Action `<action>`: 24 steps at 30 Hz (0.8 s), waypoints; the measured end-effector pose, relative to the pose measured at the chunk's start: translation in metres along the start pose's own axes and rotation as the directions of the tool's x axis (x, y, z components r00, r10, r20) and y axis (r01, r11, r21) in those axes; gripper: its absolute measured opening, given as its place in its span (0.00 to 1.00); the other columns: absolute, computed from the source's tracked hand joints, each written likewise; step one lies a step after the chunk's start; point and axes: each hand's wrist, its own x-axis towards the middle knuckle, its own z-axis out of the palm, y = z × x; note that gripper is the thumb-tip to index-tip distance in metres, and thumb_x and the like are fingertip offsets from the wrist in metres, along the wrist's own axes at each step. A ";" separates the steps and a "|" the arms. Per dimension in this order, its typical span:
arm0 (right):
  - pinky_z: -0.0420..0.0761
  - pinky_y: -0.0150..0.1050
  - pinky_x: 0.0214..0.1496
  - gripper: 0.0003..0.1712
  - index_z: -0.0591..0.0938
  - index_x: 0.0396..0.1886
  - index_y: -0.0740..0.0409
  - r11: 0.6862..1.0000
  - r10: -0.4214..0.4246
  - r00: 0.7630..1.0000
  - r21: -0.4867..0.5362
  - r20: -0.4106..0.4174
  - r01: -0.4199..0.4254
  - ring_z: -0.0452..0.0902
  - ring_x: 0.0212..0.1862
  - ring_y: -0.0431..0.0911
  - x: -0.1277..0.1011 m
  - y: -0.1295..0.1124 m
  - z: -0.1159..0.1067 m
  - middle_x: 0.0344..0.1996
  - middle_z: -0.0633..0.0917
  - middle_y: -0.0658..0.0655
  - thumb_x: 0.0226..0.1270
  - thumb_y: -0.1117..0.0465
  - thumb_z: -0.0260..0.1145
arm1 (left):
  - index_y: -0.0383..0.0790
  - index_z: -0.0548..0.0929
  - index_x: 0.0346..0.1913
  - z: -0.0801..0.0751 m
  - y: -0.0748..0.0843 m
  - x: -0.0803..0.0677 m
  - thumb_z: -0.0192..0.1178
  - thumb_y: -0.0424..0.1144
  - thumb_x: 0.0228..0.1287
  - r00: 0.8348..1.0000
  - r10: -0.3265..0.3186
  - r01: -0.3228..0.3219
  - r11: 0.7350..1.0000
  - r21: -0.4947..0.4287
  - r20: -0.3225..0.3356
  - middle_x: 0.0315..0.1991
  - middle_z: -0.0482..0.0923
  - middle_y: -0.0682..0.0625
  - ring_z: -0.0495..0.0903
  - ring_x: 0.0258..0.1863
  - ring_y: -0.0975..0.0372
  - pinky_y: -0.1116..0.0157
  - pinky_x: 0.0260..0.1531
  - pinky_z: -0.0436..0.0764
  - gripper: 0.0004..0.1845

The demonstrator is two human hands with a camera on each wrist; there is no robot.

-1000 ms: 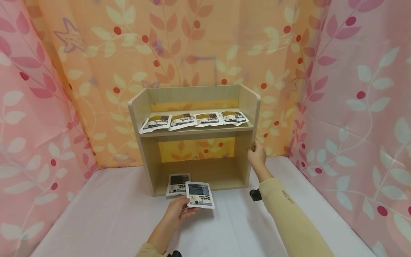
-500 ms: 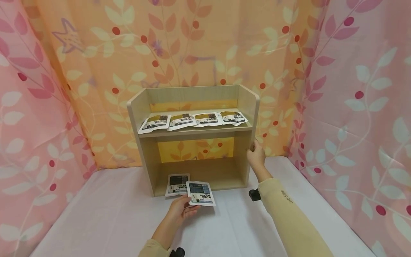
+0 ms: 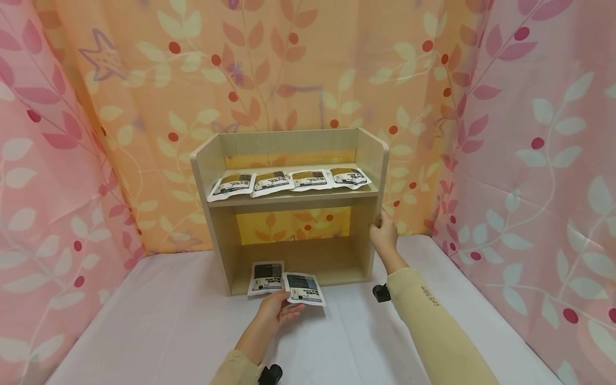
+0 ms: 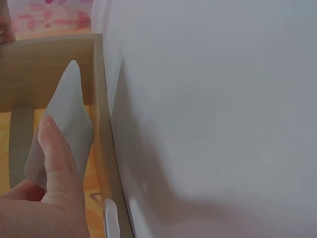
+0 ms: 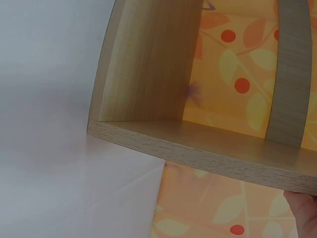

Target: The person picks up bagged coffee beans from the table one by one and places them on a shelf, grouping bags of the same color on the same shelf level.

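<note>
In the head view my left hand [image 3: 271, 313] pinches a white pouch [image 3: 305, 290] with a dark printed label by its near left corner, just in front of the shelf's lower opening. The left wrist view shows the thumb laid along the pouch's pale face [image 4: 69, 111]. A similar pouch [image 3: 267, 278] lies at the left front of the lower board, partly overhanging its edge. My right hand [image 3: 385, 236] holds the right side panel of the small wooden shelf [image 3: 294, 201], at mid height. In the right wrist view only a fingertip [image 5: 303, 210] shows against that panel.
Several matching pouches [image 3: 310, 180] lie in a row along the upper board, slightly over its front edge. A white cloth [image 3: 183, 321] covers the table. Patterned curtains [image 3: 289, 69] hang behind and at both sides.
My left hand has moved a little to the right and forward with its pouch, uncovering more of the pouch on the lower board. My right hand has stayed on the side panel.
</note>
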 end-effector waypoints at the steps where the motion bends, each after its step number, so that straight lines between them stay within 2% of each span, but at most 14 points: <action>1: 0.75 0.58 0.48 0.22 0.77 0.54 0.65 1.000 -0.001 1.000 -0.001 -0.001 0.001 0.79 0.44 0.64 0.000 0.000 0.000 0.40 0.83 0.73 0.58 0.72 0.58 | 0.18 0.54 0.69 0.001 0.001 0.001 0.42 0.31 0.75 1.000 -0.003 0.003 1.000 0.002 0.000 0.46 0.80 0.28 0.86 0.29 0.56 0.65 0.31 0.84 0.26; 9: 0.75 0.59 0.48 0.22 0.78 0.54 0.65 1.000 -0.010 1.000 -0.006 -0.009 0.010 0.79 0.44 0.64 0.000 0.001 0.000 0.40 0.83 0.73 0.57 0.72 0.58 | 0.19 0.50 0.70 0.005 0.002 0.005 0.42 0.31 0.75 1.000 -0.016 0.016 1.000 -0.017 -0.004 0.48 0.78 0.26 0.86 0.28 0.56 0.65 0.31 0.84 0.28; 15: 0.75 0.58 0.44 0.21 0.78 0.52 0.64 1.000 -0.025 1.000 -0.005 -0.018 0.025 0.79 0.39 0.63 0.000 0.002 0.001 0.35 0.83 0.72 0.56 0.72 0.58 | 0.19 0.51 0.70 0.006 0.002 0.009 0.42 0.32 0.75 0.999 -0.033 0.033 0.999 -0.021 -0.011 0.48 0.78 0.28 0.86 0.29 0.56 0.64 0.33 0.84 0.28; 18: 0.75 0.58 0.44 0.21 0.78 0.52 0.64 1.000 -0.027 0.999 -0.006 -0.019 0.027 0.79 0.39 0.62 0.000 0.001 0.001 0.34 0.83 0.71 0.56 0.72 0.58 | 0.20 0.50 0.71 0.007 0.003 0.012 0.42 0.33 0.76 0.998 -0.052 0.052 0.999 -0.008 -0.023 0.55 0.73 0.24 0.86 0.29 0.56 0.64 0.33 0.84 0.29; 21: 0.75 0.58 0.45 0.21 0.78 0.52 0.64 1.000 -0.028 0.999 -0.006 -0.016 0.028 0.79 0.39 0.62 -0.001 0.000 0.001 0.35 0.84 0.71 0.57 0.72 0.59 | 0.22 0.47 0.72 0.009 0.003 0.015 0.42 0.32 0.75 0.998 -0.065 0.066 0.998 0.018 -0.023 0.63 0.62 0.21 0.87 0.30 0.56 0.66 0.32 0.84 0.30; 24: 0.75 0.58 0.44 0.21 0.78 0.52 0.65 0.999 -0.036 0.999 -0.013 -0.013 0.036 0.80 0.39 0.62 -0.001 0.000 0.001 0.34 0.84 0.71 0.56 0.72 0.58 | 0.21 0.47 0.72 0.011 0.003 0.018 0.41 0.29 0.73 0.998 -0.058 0.059 0.998 0.032 -0.010 0.64 0.59 0.20 0.86 0.29 0.56 0.67 0.32 0.84 0.30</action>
